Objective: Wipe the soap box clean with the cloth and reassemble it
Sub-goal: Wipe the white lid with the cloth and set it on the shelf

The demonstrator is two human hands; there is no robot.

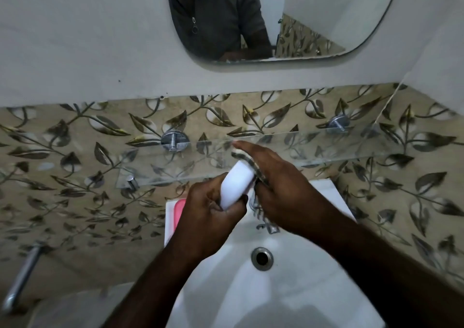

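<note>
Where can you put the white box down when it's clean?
Glass shelf, past the right hand: bare. Sink bowl around the drain: bare. Crowded: pink piece on the left rim; left hand with the box in the middle.

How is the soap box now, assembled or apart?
Apart, it seems: the left hand grips the white part, and a pink piece lies separately on the sink rim.

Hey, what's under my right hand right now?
A patterned cloth, pressed by the right hand against the white soap box piece that the left hand grips. Most of the cloth is covered by the hand.
</note>
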